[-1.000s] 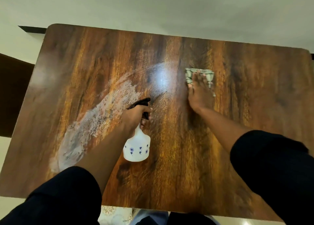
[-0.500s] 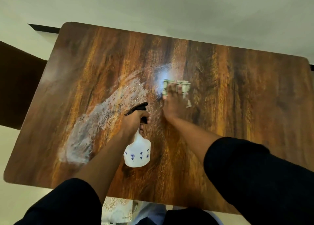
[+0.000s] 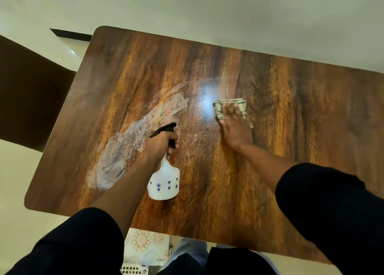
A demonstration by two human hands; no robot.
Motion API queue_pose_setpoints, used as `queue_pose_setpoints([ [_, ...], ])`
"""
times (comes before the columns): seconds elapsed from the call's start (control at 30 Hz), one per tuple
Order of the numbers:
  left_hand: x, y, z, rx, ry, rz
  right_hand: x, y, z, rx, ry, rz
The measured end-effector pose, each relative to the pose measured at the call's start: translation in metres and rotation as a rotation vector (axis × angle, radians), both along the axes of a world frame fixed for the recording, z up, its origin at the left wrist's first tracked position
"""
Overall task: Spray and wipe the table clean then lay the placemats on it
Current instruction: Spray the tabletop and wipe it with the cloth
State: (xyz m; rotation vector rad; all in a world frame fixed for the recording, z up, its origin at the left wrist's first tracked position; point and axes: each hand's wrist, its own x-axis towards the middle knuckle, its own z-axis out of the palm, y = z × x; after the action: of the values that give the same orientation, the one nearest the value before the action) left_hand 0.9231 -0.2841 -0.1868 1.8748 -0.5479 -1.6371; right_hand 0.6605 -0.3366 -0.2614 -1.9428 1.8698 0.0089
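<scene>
though only "kuber" legible below, left hand [image 3: 160, 143] gripping spray bottle [image 3: 164, 183], right hand [image 3: 234, 129] flat on cloth [image 3: 220, 108]

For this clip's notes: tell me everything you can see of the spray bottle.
The spray bottle is white, translucent-looking plastic with small blue flower prints on a rounded body, a narrow neck and a black trigger head. The left hand grips it round the neck and trigger. It is tilted, base toward the person, black nozzle toward the white foamy streak on the wooden table. Whether its base touches the table cannot be told.
</scene>
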Motion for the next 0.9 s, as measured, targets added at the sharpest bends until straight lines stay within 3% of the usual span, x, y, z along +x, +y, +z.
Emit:
queue_pose_setpoints([
  [0.13, 0.002, 0.003, -0.002, -0.001, 0.001, -0.019, -0.04, -0.003, 0.001, 0.026, 0.003, -0.245],
  [0.27, 0.012, 0.008, -0.008, -0.009, 0.005, -0.007, -0.017, -0.002, 0.0, 0.019, 0.003, -0.362],
  [0.4, 0.023, 0.017, -0.013, 0.009, -0.013, -0.012, 0.03, 0.028, -0.002, -0.003, 0.041, -0.135],
  [0.6, 0.029, 0.033, -0.013, 0.027, -0.032, 0.029, 0.113, 0.106, -0.002, -0.005, -0.063, 0.293],
  [0.77, 0.03, 0.044, -0.012, 0.051, -0.052, 0.025, 0.102, 0.105, -0.007, -0.013, -0.059, 0.513],
  [0.83, 0.029, 0.048, -0.01, 0.052, -0.05, 0.024, 0.087, 0.095, -0.005, -0.023, -0.054, 0.506],
  [0.9, 0.027, 0.051, -0.01, 0.045, -0.04, 0.022, 0.072, 0.083, -0.002, -0.014, -0.031, 0.365],
])
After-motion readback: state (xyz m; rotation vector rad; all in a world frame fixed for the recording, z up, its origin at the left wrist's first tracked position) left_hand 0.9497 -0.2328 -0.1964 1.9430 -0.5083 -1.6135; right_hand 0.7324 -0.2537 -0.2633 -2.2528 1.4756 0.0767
